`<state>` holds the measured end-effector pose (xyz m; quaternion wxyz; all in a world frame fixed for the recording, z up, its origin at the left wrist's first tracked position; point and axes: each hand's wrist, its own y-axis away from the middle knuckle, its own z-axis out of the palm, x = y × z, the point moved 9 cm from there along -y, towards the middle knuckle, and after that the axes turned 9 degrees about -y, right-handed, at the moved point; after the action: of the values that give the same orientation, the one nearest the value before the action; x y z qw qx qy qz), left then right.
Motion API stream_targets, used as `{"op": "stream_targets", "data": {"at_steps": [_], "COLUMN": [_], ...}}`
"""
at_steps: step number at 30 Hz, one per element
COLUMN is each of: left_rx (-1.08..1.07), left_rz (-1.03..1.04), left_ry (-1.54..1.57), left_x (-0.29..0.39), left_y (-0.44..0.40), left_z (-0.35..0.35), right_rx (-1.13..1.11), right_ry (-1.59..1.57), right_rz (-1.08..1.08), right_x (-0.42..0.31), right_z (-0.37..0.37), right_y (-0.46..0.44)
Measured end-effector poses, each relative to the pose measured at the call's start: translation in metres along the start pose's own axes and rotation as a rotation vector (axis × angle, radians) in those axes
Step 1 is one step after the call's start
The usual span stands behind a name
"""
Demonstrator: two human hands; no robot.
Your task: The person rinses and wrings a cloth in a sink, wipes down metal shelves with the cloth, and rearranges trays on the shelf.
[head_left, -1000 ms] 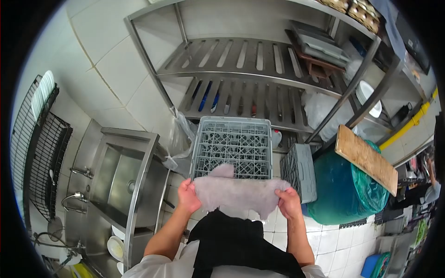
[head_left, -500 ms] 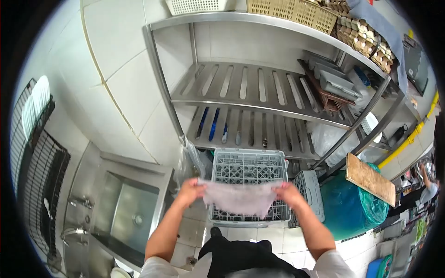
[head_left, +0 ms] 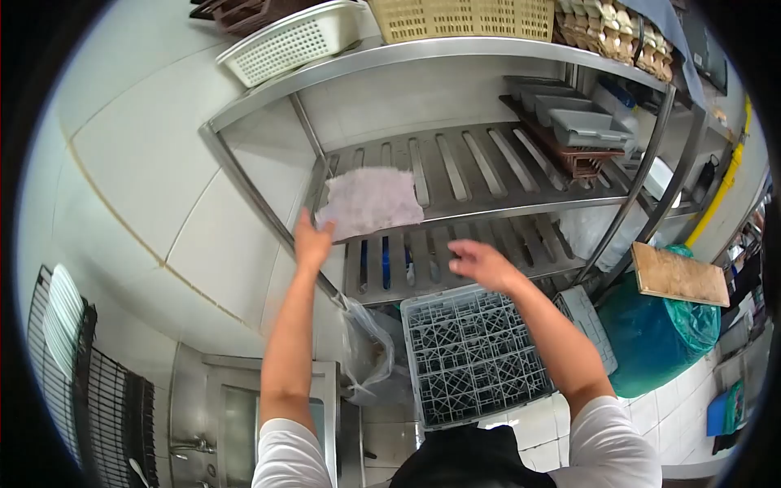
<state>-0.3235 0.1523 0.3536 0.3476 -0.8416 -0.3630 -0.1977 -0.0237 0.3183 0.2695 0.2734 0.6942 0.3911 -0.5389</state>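
A pale pinkish-white cloth lies spread out at the left end of the slotted middle shelf, its lower edge at the shelf's front rim. My left hand is at the cloth's lower left corner, index finger and thumb apart; whether they still touch the fabric is hard to tell. To the right, my right hand hovers in front of the lower shelf, away from the cloth, with its fingers loosely bent and nothing in them. Below it stands a grey dishwasher rack with a grid of compartments.
On the top shelf stand a white basket, a beige basket and egg trays. Grey bins occupy the middle shelf's right end. A sink is at lower left. A board lies on a blue bin.
The cloth has gone from between both hands over the rack up onto the middle shelf. My right hand has let go of it. My view has shifted toward the shelves.
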Motion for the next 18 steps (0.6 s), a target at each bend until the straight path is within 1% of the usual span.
{"op": "stream_targets", "data": {"at_steps": [1,2,4,5,7,8,11,12,15,16,18], "left_rx": [-0.059,-0.123,-0.208,-0.248,-0.416,-0.504,-0.685,-0.687,-0.688,-0.664,-0.649], "left_rz": [0.067,0.132,0.171,0.198,0.083,0.023,0.018,-0.053,0.095,0.218,0.554], "left_ry": [-0.083,-0.172,-0.38,-0.49,-0.566,-0.605,-0.696,-0.772,-0.754,-0.794,-1.022], "left_x": [-0.001,-0.006,0.009,0.018,0.037,0.04,-0.039,-0.003,-0.002,-0.019,-0.056], "left_y": [-0.007,-0.013,-0.016,-0.02,-0.026,-0.026,-0.064,-0.046,-0.075,-0.097,-0.145], "left_z": [0.03,0.061,0.101,0.119,0.144,0.157,0.242,0.224,0.247,0.263,0.295], "right_rx": [-0.021,0.022,0.121,0.208,0.402,0.463,0.614,0.657,0.686,0.65,0.624], "right_ry": [0.086,0.165,0.313,0.309,0.422,0.437,0.581,0.649,0.69,0.698,0.709], "right_rz": [0.033,-0.033,-0.176,-0.305,-0.417,-0.434,-0.435,-0.419,-0.383,-0.318,-0.244], "right_x": [0.003,0.001,0.003,0.001,-0.006,-0.005,-0.002,0.0,0.019,0.028,0.051], "right_z": [-0.001,-0.011,-0.032,-0.048,-0.078,-0.092,-0.123,-0.132,-0.151,-0.154,-0.157], "right_y": [0.014,0.018,0.019,0.013,0.002,-0.007,-0.039,-0.048,-0.081,-0.094,-0.113]}}
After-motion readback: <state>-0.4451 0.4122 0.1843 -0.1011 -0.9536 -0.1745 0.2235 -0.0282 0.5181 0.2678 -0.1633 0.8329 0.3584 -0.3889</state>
